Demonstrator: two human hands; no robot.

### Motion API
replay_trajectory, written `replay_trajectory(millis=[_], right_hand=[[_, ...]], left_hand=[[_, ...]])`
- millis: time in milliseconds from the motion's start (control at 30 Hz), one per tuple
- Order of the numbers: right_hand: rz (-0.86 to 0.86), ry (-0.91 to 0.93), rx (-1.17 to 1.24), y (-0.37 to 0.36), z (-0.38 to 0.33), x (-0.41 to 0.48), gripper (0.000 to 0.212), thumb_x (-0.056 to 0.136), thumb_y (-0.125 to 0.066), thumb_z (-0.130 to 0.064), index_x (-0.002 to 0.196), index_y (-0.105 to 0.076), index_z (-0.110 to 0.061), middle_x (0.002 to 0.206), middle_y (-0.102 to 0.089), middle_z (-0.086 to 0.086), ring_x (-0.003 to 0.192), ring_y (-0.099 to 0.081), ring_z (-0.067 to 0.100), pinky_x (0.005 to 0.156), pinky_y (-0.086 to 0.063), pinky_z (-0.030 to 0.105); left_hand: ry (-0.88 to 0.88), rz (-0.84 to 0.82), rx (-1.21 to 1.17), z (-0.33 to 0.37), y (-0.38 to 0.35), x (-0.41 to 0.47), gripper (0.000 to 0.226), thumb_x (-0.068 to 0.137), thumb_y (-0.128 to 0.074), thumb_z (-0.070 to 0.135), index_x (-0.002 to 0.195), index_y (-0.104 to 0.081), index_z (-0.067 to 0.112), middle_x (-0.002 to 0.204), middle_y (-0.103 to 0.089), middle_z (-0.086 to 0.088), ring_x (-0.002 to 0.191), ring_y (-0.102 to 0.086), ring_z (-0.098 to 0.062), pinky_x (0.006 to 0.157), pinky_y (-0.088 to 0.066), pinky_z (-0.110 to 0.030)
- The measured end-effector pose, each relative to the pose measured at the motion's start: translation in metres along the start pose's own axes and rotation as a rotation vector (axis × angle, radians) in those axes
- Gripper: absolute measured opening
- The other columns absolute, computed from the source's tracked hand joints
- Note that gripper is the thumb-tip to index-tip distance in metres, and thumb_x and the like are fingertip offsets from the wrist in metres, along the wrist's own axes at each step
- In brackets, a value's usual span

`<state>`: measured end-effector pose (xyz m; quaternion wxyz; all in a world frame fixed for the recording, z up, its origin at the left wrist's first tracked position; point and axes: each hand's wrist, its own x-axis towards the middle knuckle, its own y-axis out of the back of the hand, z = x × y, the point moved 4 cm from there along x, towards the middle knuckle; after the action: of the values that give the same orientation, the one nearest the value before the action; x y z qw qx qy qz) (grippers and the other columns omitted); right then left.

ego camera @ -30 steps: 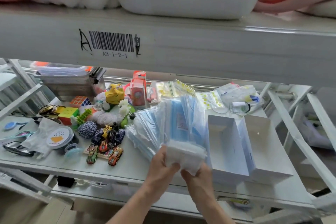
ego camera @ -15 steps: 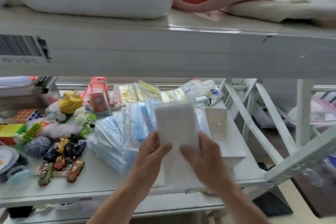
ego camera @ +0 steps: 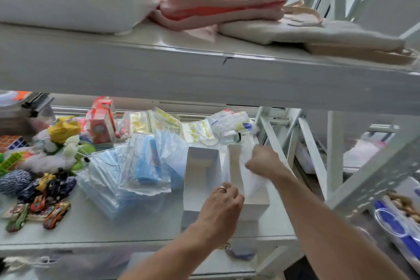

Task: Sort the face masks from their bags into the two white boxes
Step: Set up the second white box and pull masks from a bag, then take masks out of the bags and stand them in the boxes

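Two open white boxes stand side by side on the shelf: the left box (ego camera: 202, 175) and the right box (ego camera: 254, 206). My left hand (ego camera: 221, 206) and my right hand (ego camera: 262, 161) both grip a stack of white face masks (ego camera: 251, 179), which is tilted down into the right box. The left hand pinches its near end, the right hand its far end. A heap of blue face masks in clear bags (ego camera: 134, 170) lies just left of the boxes.
Toy cars (ego camera: 38, 209), a yarn ball (ego camera: 14, 180), puzzle cubes, plush toys and a red carton (ego camera: 100, 125) crowd the shelf's left half. Small zip bags (ego camera: 197, 132) lie behind the boxes. An upper shelf (ego camera: 204, 70) hangs low overhead; a slanted white brace (ego camera: 278, 143) stands right of the boxes.
The white mask stack went from held up in front of me to lowered rightwards into the right box. My view also swung to the right.
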<state>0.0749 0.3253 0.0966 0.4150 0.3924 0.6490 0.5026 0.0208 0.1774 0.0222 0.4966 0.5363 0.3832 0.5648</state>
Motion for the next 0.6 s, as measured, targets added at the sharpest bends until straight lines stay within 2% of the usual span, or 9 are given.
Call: replay_trajectory(millis=[100, 167, 267, 333, 400, 467, 533, 600], right_hand=[[0.059, 0.069, -0.046, -0.031, -0.01, -0.003, 0.033, 0.087, -0.054, -0.008, 0.118, -0.055, 0.001, 0.119, -0.064, 0.019, 0.112, -0.063, 0.035, 0.088, -0.05, 0.035], [-0.024, 0.071, 0.026, -0.054, -0.011, -0.004, 0.035, 0.086, -0.056, -0.009, 0.12, -0.05, 0.0, 0.117, -0.065, 0.018, 0.11, -0.064, 0.034, 0.082, -0.049, 0.034], [-0.286, -0.044, 0.367, -0.082, 0.002, 0.002, 0.043, 0.083, -0.059, -0.02, 0.12, -0.047, -0.002, 0.108, -0.066, 0.015, 0.095, -0.066, 0.03, 0.071, -0.052, 0.034], [-0.371, -0.127, 0.675, -0.091, 0.01, 0.004, 0.053, 0.078, -0.058, -0.033, 0.124, -0.048, -0.008, 0.106, -0.065, 0.013, 0.09, -0.066, 0.028, 0.075, -0.058, 0.039], [-0.402, -0.178, 0.857, -0.096, 0.013, 0.003, 0.063, 0.083, -0.054, -0.05, 0.135, -0.045, -0.015, 0.121, -0.06, 0.008, 0.104, -0.063, 0.029, 0.088, -0.056, 0.046], [-0.45, -0.188, 0.912, -0.099, 0.012, 0.002, 0.075, 0.089, -0.048, -0.063, 0.147, -0.037, -0.017, 0.142, -0.049, 0.005, 0.125, -0.052, 0.029, 0.096, -0.048, 0.044], [-0.47, -0.177, 0.909, -0.1, 0.011, 0.003, 0.091, 0.084, -0.045, -0.076, 0.152, -0.032, -0.018, 0.152, -0.041, 0.006, 0.131, -0.047, 0.029, 0.1, -0.044, 0.046], [-0.429, -0.135, 0.878, -0.095, 0.007, 0.003, 0.101, 0.078, -0.046, -0.083, 0.152, -0.031, -0.016, 0.153, -0.04, 0.008, 0.133, -0.045, 0.029, 0.109, -0.04, 0.048]], left_hand=[[-0.019, 0.086, -0.013, -0.001, -0.001, 0.003, 0.033, 0.067, -0.059, -0.005, 0.093, -0.071, 0.013, 0.086, -0.067, -0.005, 0.094, -0.061, -0.028, 0.083, -0.055, -0.035], [-0.035, 0.13, -0.059, 0.0, 0.0, 0.004, 0.04, 0.065, -0.062, -0.007, 0.097, -0.073, 0.014, 0.089, -0.068, -0.001, 0.096, -0.062, -0.025, 0.083, -0.055, -0.033], [-0.036, 0.179, -0.165, 0.001, 0.004, 0.002, 0.05, 0.065, -0.066, -0.013, 0.106, -0.071, 0.016, 0.099, -0.067, 0.0, 0.098, -0.061, -0.024, 0.08, -0.057, -0.031], [-0.028, 0.19, -0.188, -0.001, 0.005, 0.001, 0.05, 0.067, -0.07, -0.013, 0.106, -0.073, 0.019, 0.096, -0.067, 0.001, 0.094, -0.062, -0.022, 0.074, -0.056, -0.029], [-0.029, 0.171, -0.19, 0.0, 0.008, 0.001, 0.042, 0.073, -0.071, -0.01, 0.105, -0.075, 0.017, 0.093, -0.067, 0.001, 0.094, -0.061, -0.023, 0.072, -0.055, -0.029], [-0.045, 0.154, -0.195, 0.001, 0.01, 0.001, 0.034, 0.081, -0.068, -0.005, 0.108, -0.075, 0.015, 0.097, -0.068, -0.002, 0.097, -0.06, -0.023, 0.077, -0.055, -0.032], [-0.029, 0.166, -0.234, -0.002, 0.017, -0.003, 0.026, 0.087, -0.065, 0.004, 0.108, -0.074, 0.015, 0.106, -0.068, -0.004, 0.099, -0.06, -0.023, 0.087, -0.054, -0.036], [0.055, 0.241, -0.307, -0.018, 0.028, -0.012, 0.021, 0.09, -0.06, 0.013, 0.107, -0.072, 0.017, 0.113, -0.065, -0.002, 0.102, -0.06, -0.02, 0.094, -0.049, -0.033]])
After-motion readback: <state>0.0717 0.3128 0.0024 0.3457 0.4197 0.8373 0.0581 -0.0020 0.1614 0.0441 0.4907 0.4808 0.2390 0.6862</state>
